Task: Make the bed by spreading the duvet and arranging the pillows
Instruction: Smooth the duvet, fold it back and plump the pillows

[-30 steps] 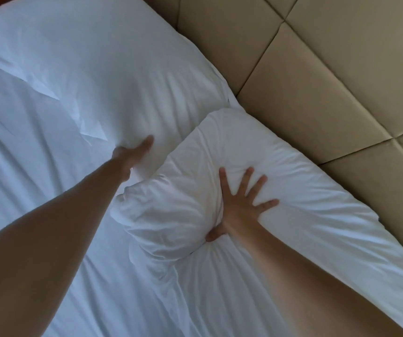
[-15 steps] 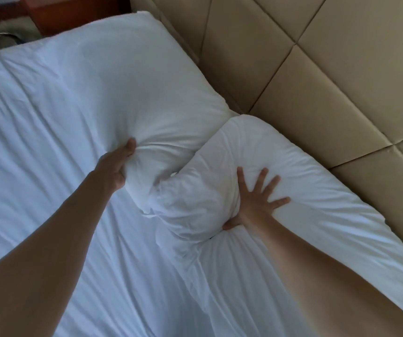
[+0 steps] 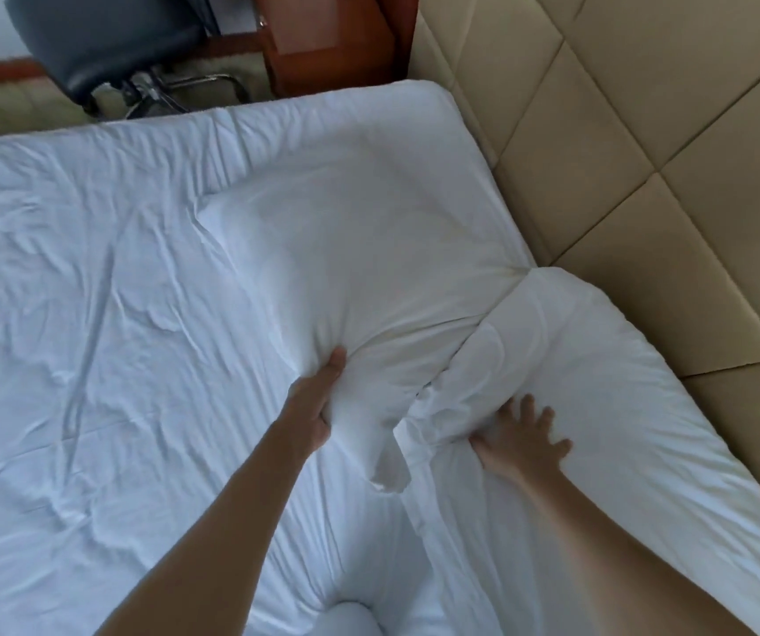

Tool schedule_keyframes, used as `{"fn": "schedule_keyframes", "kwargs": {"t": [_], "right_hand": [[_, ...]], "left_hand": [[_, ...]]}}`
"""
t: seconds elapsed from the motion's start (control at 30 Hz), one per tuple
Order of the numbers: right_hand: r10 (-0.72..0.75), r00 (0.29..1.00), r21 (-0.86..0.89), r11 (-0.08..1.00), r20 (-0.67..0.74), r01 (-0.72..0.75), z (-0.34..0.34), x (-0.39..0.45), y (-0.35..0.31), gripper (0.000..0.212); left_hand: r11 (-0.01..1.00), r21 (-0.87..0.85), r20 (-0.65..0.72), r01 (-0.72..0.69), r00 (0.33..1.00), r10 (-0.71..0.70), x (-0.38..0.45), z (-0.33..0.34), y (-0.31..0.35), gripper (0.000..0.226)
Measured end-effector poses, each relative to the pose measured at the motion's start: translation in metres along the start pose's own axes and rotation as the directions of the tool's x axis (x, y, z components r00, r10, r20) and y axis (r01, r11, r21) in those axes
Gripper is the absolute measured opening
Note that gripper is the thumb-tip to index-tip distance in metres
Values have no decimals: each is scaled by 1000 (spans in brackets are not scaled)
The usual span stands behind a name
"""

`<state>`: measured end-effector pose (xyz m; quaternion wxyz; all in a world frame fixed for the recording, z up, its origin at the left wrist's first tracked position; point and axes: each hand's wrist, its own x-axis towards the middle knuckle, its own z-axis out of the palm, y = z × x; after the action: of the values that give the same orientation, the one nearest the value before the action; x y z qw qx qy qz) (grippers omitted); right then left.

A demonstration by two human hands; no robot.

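Note:
Two white pillows lie side by side at the head of the bed. The far pillow (image 3: 360, 250) lies along the headboard, and my left hand (image 3: 318, 401) grips its near corner, bunching the fabric. The near pillow (image 3: 598, 360) overlaps it at the corner. My right hand (image 3: 520, 438) presses flat on the near pillow with fingers spread. A wrinkled white sheet (image 3: 93, 337) covers the rest of the bed to the left. No separate duvet can be told apart from the white bedding.
A padded beige headboard (image 3: 644, 153) runs along the right. Beyond the far bed edge stand a dark office chair (image 3: 107, 43) on a metal base and a reddish wooden cabinet (image 3: 323, 43).
My left hand went from lying beside the far pillow to gripping its corner. My right hand stayed pressed on the near pillow. The view tilted up, bringing the chair and cabinet into sight.

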<state>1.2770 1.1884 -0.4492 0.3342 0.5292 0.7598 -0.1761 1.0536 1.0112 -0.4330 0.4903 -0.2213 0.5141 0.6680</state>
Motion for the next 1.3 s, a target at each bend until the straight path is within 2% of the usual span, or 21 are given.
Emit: {"fn": "schedule_keyframes", "kwargs": {"t": [0.1, 0.2, 0.27, 0.3, 0.33, 0.37, 0.4, 0.43, 0.47, 0.5, 0.53, 0.63, 0.67, 0.77, 0.83, 0.87, 0.93, 1.03, 1.13, 1.3], "right_hand": [[-53, 993, 64, 997, 106, 47, -4, -23, -5, 84], [-202, 965, 337, 932, 169, 136, 1, -61, -29, 70], [-285, 940, 573, 809, 187, 131, 7, -91, -49, 69], [-317, 926, 715, 694, 204, 80, 8, -106, -59, 66], [-328, 920, 863, 504, 216, -23, 10, -117, -68, 56], [-310, 921, 955, 249, 234, -159, 9, -125, -76, 41], [-286, 932, 973, 0, 221, -230, 4, -135, -83, 33], [-250, 950, 961, -154, 189, -231, -1, -140, -87, 31], [-217, 964, 952, -225, 156, -205, -9, -146, -90, 37], [-193, 970, 957, -219, 150, -192, -15, -149, -92, 49], [-173, 975, 971, -166, 142, -171, -20, -152, -94, 63], [-147, 982, 992, 74, 114, -104, -22, -159, -98, 93], [-144, 983, 986, 140, 113, -93, -18, -161, -98, 94], [-169, 981, 963, 266, 95, -47, -12, -177, -93, 72], [-192, 980, 943, 332, 60, 8, -9, -185, -89, 84], [-197, 980, 933, 357, 22, 51, -7, -189, -88, 90], [-196, 980, 914, 390, -35, 111, -10, -195, -84, 85], [-181, 978, 895, 411, -104, 171, -18, -198, -75, 82], [-187, 972, 878, 428, -146, 214, -26, -201, -64, 84], [-104, 984, 861, 477, -144, 176, -23, -199, -49, 99]], "left_hand": [[999, -36, 10, -6, 1000, 7, -24, -22, -11, 56], [996, -88, 44, -3, 999, 7, -47, -33, -27, 58], [994, -109, 34, -12, 999, 16, -67, -33, -39, 59], [993, -120, 17, -14, 1000, 16, -78, -32, -46, 60], [992, -125, -10, -6, 1000, 5, -89, -32, -53, 60], [994, -113, -42, -4, 999, -1, -100, -32, -59, 58], [995, -95, -74, -7, 997, 0, -112, -33, -64, 54], [997, -78, -105, -16, 994, 8, -125, -34, -69, 49], [997, -70, -133, -23, 991, 13, -137, -34, -74, 46], [997, -66, -155, -29, 988, 19, -147, -36, -80, 46], [997, -68, -172, -31, 985, 18, -156, -37, -85, 47], [997, -61, -192, -41, 981, 28, -173, -43, -95, 55], [998, -45, -186, -32, 982, 23, -179, -44, -95, 57], [999, 12, -153, -31, 988, 32, -192, -54, -93, 58], [998, 40, -109, -46, 993, 50, -196, -64, -84, 65], [997, 57, -76, -54, 995, 58, -195, -69, -78, 70], [996, 65, -27, -68, 997, 70, -188, -76, -63, 74], [999, -9, 39, -53, 998, 53, -176, -87, -31, 67], [990, -143, -83, 5, 996, -17, -154, -101, -1, 66], [994, 51, -146, 96, 985, -88, -105, -101, 22, 69]]}}
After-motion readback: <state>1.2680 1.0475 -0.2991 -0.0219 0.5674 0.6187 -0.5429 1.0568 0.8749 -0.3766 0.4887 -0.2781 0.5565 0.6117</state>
